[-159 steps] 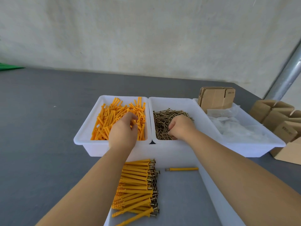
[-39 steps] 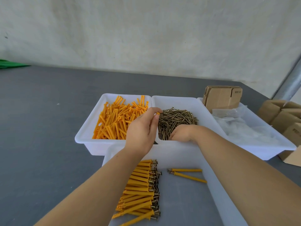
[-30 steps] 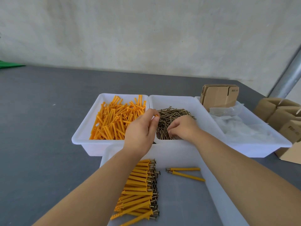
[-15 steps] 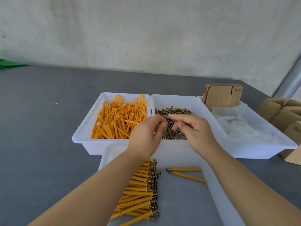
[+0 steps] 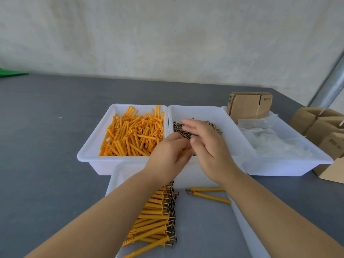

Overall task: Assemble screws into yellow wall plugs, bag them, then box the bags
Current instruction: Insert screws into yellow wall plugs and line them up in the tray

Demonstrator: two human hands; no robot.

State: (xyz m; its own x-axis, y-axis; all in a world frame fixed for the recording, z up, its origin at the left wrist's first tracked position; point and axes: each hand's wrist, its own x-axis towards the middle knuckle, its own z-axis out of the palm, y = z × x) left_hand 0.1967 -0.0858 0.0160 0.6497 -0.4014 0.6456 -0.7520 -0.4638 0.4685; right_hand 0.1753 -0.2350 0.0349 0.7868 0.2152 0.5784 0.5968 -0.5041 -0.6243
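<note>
On the grey table [image 5: 46,146], our near tray [image 5: 242,220] holds assembled plugs [image 5: 154,216]. Our left hand [image 5: 167,155] pinches a yellow plug [image 5: 186,151]; our right hand [image 5: 208,146], fingers loosely spread, meets it before the screws [image 5: 178,127].

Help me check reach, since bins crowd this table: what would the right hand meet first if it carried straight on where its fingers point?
Probably the screws in the middle bin: the right hand points forward-left over them, though its height above them is unclear.
</note>
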